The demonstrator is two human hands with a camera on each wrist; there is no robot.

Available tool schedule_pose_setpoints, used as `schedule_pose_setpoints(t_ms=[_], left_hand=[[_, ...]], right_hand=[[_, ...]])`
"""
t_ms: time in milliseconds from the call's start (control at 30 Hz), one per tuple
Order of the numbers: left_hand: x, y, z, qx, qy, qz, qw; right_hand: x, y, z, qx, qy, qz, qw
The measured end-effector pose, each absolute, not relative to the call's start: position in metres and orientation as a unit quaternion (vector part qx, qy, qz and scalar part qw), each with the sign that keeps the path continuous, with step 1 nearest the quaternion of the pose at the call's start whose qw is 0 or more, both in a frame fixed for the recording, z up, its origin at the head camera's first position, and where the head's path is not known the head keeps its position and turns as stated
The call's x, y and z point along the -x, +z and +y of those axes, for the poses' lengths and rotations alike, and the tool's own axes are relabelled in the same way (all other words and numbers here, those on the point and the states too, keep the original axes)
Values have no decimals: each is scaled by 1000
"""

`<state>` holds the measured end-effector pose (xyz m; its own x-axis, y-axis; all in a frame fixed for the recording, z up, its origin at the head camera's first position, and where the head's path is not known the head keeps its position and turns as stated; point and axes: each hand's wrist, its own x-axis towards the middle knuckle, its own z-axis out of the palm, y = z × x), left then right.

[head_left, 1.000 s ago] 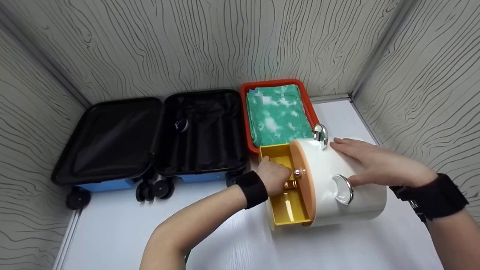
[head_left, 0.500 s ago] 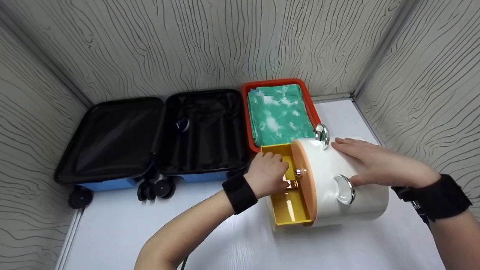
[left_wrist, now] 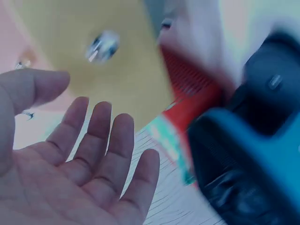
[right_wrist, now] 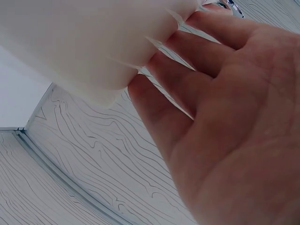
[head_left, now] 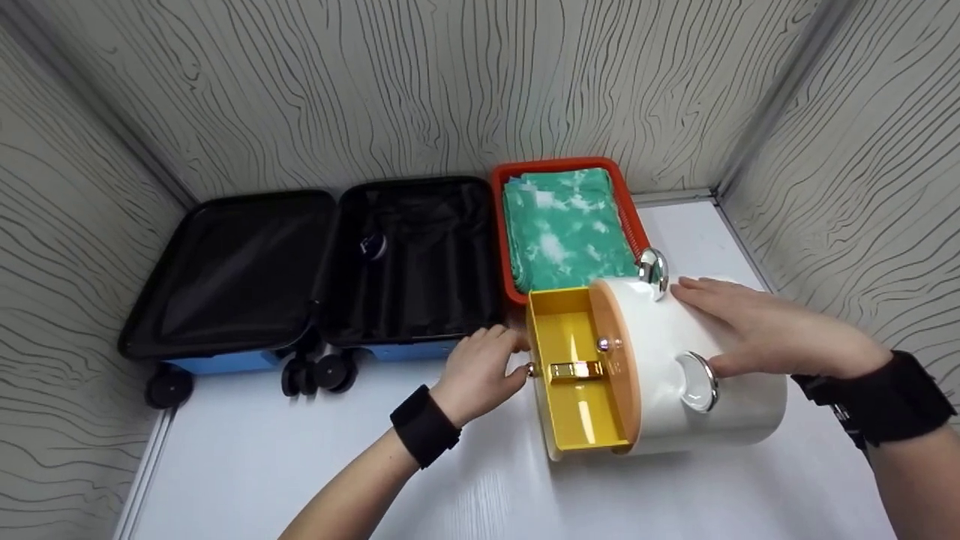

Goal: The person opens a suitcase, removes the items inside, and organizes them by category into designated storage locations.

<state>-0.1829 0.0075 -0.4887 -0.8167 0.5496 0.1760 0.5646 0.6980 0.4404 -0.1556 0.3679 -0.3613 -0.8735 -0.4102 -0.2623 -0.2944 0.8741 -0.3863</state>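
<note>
A white rounded box (head_left: 660, 420) with a peach front panel (head_left: 621, 375) lies at the right in the head view, with silver ear-shaped trims (head_left: 697, 381). Its yellow drawer (head_left: 589, 420) is pulled out toward the left, and a shiny gold bar (head_left: 575, 371) spans its inside. My left hand (head_left: 480, 371) is beside the drawer's outer face, at its small silver knob (head_left: 532, 369). In the left wrist view its fingers (left_wrist: 96, 136) are loosely spread, apart from the knob (left_wrist: 102, 47). My right hand (head_left: 780, 330) rests on the white box, fingertips touching its surface (right_wrist: 93, 47).
An open suitcase (head_left: 232, 277) with black lining and blue shell lies at the back left. A small dark round item (head_left: 373, 246) sits in its right half. Behind the box, a red basket (head_left: 636, 225) holds folded green-and-white cloth (head_left: 566, 232). Patterned walls (head_left: 405, 82) surround the table (head_left: 480, 487).
My left hand has moved out of the drawer to the left, to the knob on its outer face, uncovering the gold bar. The right hand has stayed on the box.
</note>
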Motion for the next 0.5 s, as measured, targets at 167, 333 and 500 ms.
schedule_pose_setpoints(t_ms=[167, 333, 500], left_hand=[[177, -510, 5, 283, -279, -917, -19], [176, -518, 6, 276, -305, -911, -24], [178, -519, 7, 272, -320, -907, -29]], right_hand=[[156, -361, 367, 181, -161, 954, 176], [154, -364, 365, 187, -135, 958, 171], [153, -365, 363, 181, -145, 957, 176]])
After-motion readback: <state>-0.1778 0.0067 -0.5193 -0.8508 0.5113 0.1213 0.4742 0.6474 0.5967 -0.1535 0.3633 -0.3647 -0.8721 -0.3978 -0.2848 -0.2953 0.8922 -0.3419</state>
